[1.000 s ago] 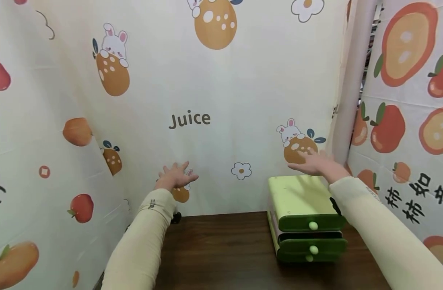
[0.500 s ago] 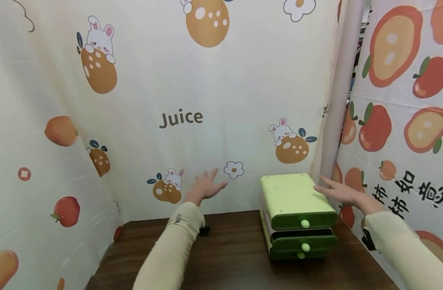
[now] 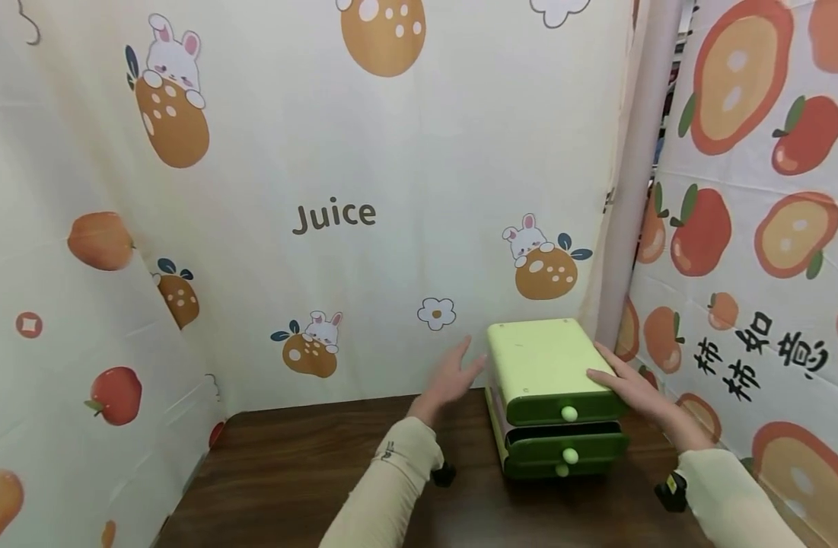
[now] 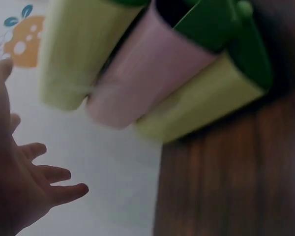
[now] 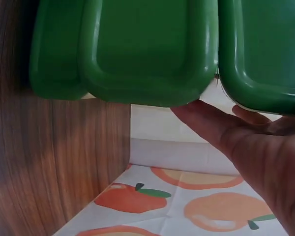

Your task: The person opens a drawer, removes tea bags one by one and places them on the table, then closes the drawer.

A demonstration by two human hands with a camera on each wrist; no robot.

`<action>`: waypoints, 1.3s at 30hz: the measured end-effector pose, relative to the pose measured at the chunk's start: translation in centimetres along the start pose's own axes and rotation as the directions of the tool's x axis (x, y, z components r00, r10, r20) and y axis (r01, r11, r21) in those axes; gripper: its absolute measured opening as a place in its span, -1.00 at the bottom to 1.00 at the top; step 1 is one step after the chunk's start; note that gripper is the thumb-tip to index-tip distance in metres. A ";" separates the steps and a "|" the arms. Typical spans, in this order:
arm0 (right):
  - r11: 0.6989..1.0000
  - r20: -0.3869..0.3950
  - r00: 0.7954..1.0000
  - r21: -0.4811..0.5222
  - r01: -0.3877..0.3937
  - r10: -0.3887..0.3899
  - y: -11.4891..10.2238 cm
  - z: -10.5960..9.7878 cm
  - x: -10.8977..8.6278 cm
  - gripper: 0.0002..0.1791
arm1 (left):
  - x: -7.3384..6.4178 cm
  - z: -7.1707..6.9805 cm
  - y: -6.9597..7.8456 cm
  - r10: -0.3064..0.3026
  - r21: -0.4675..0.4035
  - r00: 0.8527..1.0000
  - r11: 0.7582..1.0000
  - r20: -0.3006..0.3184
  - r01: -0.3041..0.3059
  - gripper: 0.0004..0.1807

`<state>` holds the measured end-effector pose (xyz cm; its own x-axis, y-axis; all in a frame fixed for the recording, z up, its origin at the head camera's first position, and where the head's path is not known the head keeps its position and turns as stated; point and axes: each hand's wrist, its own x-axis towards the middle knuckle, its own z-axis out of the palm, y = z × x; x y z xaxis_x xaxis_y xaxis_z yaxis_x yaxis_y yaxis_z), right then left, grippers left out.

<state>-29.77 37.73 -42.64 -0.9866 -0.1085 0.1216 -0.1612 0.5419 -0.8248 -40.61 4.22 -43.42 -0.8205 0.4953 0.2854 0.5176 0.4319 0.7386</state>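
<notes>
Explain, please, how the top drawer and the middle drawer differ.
The middle drawer is pulled partly out, its dark inside showing, while the top drawer looks closed. The middle drawer sits in a pink casing; the top drawer sits in a yellow-green casing. Both have a dark green front and a round, pale green knob.

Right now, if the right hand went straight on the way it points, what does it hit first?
Most likely the right side of the green three-drawer cabinet; the right hand is right beside it, though contact is hard to judge.
</notes>
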 end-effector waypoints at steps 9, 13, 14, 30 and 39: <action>0.939 0.078 0.997 0.342 -0.040 0.014 2.1 0.9 -0.9 -0.23 | -1.2 7.4 1.9 -0.091 -0.522 0.994 0.851 -0.054 0.050 -0.05; 0.885 0.149 0.989 0.458 -0.086 0.019 3.0 1.6 -1.0 -0.25 | -2.2 9.0 1.7 -0.178 -0.615 0.981 0.782 -0.073 0.096 -0.03; 0.883 0.148 0.989 0.463 -0.083 0.015 3.2 1.7 -1.0 -0.25 | -2.4 9.1 1.6 -0.190 -0.624 0.979 0.775 -0.076 0.102 -0.04; 0.893 0.129 0.991 0.440 -0.092 0.038 1.8 3.3 -0.6 -0.24 | -3.5 7.1 0.4 -0.208 -0.613 0.975 0.781 -0.078 0.118 -0.07; 0.848 0.179 0.984 0.525 -0.074 -0.024 0.1 7.2 0.3 -0.25 | -6.2 3.8 -1.9 -0.147 -0.659 0.984 0.750 -0.097 0.047 -0.09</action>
<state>-29.96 31.78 -46.64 -0.9624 -0.2686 0.0410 -0.0509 0.0299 -0.9983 -35.58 3.19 -48.88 -0.9072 0.3513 0.2317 0.1899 -0.1495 0.9704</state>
